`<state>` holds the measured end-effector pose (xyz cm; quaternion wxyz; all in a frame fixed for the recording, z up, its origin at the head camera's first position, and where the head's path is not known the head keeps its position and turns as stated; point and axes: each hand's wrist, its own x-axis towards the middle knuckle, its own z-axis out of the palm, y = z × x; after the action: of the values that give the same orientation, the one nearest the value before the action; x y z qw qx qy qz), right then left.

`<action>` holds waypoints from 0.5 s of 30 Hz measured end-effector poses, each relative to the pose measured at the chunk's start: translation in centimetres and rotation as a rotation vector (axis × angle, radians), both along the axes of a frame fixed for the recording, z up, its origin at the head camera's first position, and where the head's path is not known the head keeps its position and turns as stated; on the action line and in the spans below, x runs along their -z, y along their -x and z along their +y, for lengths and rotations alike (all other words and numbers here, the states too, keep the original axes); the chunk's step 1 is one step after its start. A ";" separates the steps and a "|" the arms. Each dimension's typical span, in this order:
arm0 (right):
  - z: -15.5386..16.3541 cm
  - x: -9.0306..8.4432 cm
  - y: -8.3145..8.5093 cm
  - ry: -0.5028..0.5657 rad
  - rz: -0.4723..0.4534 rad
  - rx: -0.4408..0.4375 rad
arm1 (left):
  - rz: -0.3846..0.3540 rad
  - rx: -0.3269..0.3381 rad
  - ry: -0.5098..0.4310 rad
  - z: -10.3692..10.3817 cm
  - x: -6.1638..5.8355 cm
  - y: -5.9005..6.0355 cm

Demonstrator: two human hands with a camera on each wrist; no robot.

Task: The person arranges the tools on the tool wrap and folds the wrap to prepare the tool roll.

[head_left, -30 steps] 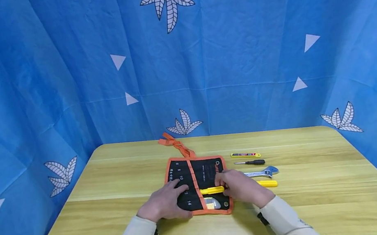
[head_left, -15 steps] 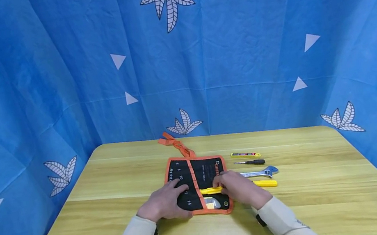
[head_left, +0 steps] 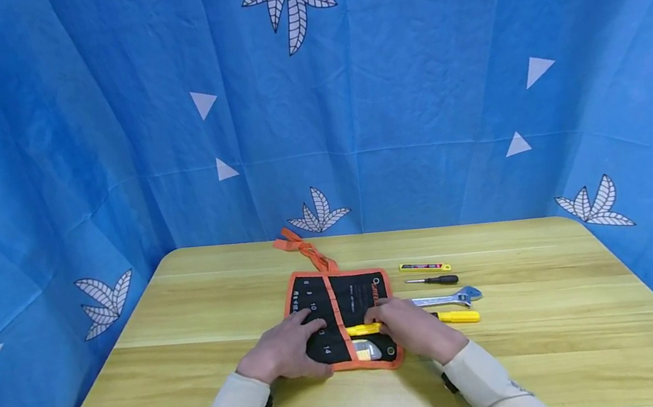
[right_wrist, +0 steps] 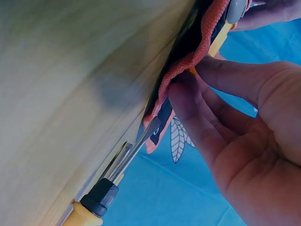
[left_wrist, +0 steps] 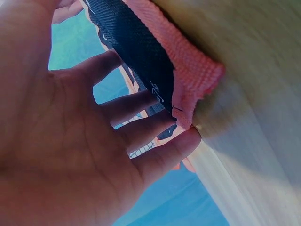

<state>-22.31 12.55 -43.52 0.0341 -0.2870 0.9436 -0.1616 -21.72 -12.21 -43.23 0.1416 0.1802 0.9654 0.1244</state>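
Observation:
A black tool roll with orange edging and numbered pockets lies unfolded on the table. My left hand rests on its left half, fingers spread; in the left wrist view the fingers lie along the cloth. With thumb and fingertips, my right hand pinches a yellow-handled tool that reaches under the middle orange band. Its inner end is hidden, so its kind is unclear. Below it, a grey-and-yellow item sits in a pocket. A yellow-handled screwdriver lies right of the roll.
Right of the roll lie an adjustable wrench, a small black-handled screwdriver and a flat yellow labelled case. Orange ties trail from the roll's far edge. A blue patterned curtain hangs behind the wooden table.
My right hand has slid slightly left across the roll, along the yellow-handled tool, covering more of it. The left hand and the tools on the right have stayed in place.

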 end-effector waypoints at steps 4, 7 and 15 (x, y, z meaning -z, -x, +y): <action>-0.1 0.1 0.1 -0.003 0.006 -0.002 | 0.007 -0.004 0.002 0.0 0.0 -0.1; -0.2 0.2 0.1 -0.006 0.001 -0.001 | 0.012 -0.002 0.003 0.0 0.0 -0.1; -0.5 0.5 0.0 0.013 0.035 -0.053 | 0.005 0.008 0.010 0.0 0.2 0.1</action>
<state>-22.27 12.07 -44.03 0.0202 -0.3149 0.9350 -0.1618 -21.77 -12.24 -43.39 0.1406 0.1835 0.9657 0.1186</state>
